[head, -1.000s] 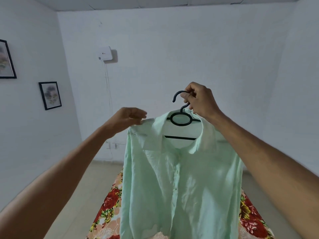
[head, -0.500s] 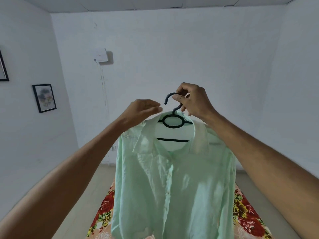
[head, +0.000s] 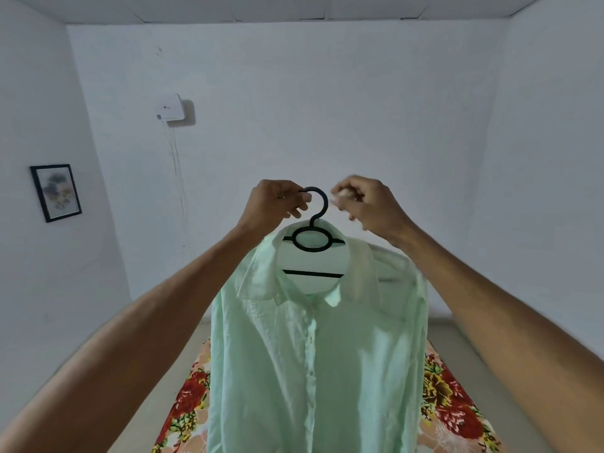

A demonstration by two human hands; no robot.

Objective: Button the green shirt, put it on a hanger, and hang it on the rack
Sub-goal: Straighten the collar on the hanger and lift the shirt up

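Shirt: your green shirt [head: 313,354] hangs buttoned on the black hanger [head: 314,238], below both hands.
Left hand [head: 273,204]: fingers curled closed around the hook's tip.
Right hand [head: 366,202]: blurred, loosely curled beside the hook; grip unclear.

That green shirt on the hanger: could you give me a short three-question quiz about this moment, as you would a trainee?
1. True or false: the green shirt hangs on the black hanger.
2. Which hand grips the hanger's hook: A) left hand B) right hand?
3. Fill in: below the shirt lies a ____-patterned cloth.

Key: 1 true; 2 A; 3 floral.
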